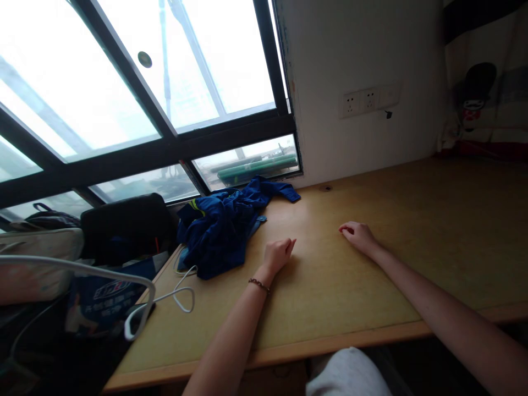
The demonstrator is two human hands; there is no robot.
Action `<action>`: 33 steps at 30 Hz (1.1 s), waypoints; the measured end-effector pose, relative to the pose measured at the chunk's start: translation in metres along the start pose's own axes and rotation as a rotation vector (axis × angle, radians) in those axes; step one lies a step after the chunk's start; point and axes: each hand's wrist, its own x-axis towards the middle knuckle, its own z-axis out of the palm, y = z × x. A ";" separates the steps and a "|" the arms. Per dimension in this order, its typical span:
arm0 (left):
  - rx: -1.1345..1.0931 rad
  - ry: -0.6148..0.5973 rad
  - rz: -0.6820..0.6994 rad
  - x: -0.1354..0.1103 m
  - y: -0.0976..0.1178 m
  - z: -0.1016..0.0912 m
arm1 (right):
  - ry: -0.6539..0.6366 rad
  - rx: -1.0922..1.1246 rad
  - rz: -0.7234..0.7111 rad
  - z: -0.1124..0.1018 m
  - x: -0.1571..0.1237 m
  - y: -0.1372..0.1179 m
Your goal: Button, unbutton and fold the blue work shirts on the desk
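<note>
My left hand (277, 254) rests on the wooden desk (371, 275), fingers loosely curled and pointing right, holding nothing; a bead bracelet sits on its wrist. A crumpled blue garment (225, 228) lies just to its left, close but apart from it. My right hand (358, 236) lies on the desk further right, fingers curled inward toward the left, with nothing in them. A gap of bare desk separates the two hands.
A white clothes hanger (181, 297) lies at the desk's left edge beside the blue garment. Bags (124, 225) are piled left of the desk under a large window (136, 99). Wall sockets (367, 100) sit on the back wall; a curtain (482, 82) hangs at far right.
</note>
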 end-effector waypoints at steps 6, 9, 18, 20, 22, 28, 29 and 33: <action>0.350 0.028 0.060 0.003 -0.008 0.001 | -0.010 -0.003 0.005 0.001 0.000 0.002; 0.390 0.027 0.081 0.003 -0.009 0.002 | -0.014 -0.012 0.011 0.001 0.001 0.003; 0.428 0.007 0.064 0.004 -0.011 0.003 | -0.013 -0.024 0.019 0.001 0.000 0.002; 0.429 -0.010 0.063 0.004 -0.011 0.002 | -0.011 -0.025 0.016 0.001 0.000 0.002; 0.428 -0.018 0.067 0.004 -0.011 0.002 | -0.010 -0.023 0.014 0.002 0.000 0.003; 0.432 0.004 0.076 0.004 -0.012 0.003 | -0.010 -0.023 0.013 0.002 0.001 0.004; 0.432 0.008 0.075 0.004 -0.012 0.003 | -0.012 -0.024 0.013 0.002 0.001 0.004; 0.422 0.004 0.070 0.004 -0.012 0.002 | -0.017 -0.029 0.013 0.001 0.001 0.003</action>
